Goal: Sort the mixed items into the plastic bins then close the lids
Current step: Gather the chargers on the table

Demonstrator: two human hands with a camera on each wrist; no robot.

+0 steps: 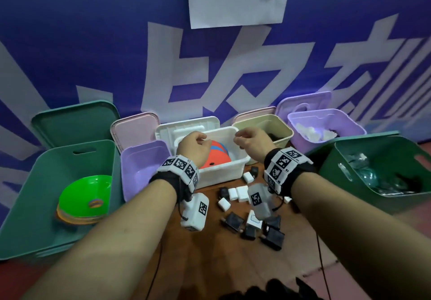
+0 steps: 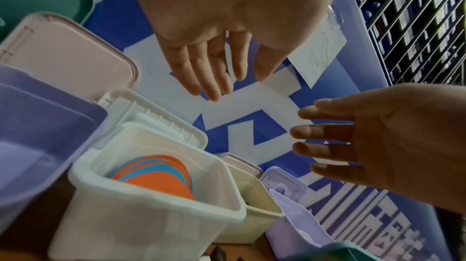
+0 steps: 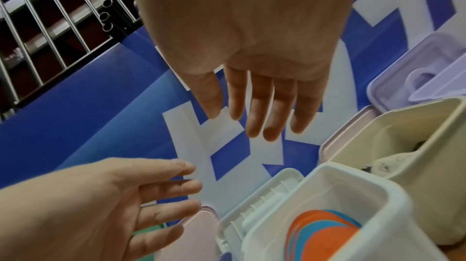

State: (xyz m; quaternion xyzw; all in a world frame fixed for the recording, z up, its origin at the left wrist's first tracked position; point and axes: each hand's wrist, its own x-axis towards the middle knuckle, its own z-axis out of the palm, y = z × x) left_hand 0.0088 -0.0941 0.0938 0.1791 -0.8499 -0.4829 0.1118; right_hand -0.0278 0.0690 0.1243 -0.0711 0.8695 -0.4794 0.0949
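Both hands hover over the white bin (image 1: 221, 173), which holds a stack of orange and blue discs (image 1: 215, 157). My left hand (image 1: 198, 142) is above the bin's left side and my right hand (image 1: 242, 141) above its right side. In the wrist views the left hand (image 2: 237, 78) and the right hand (image 3: 239, 118) have straight, spread fingers and hold nothing. The white lid (image 1: 186, 125) leans against the wall behind the bin. Several black and white chargers (image 1: 245, 206) lie on the floor in front of it.
A teal bin (image 1: 28, 197) with green bowls (image 1: 84, 197) stands at the left beside an open purple bin (image 1: 144, 166). A beige bin (image 1: 263, 127), a purple bin (image 1: 326, 124) and a dark green bin (image 1: 382, 166) with clear items stand at the right. Lids lean on the blue wall.
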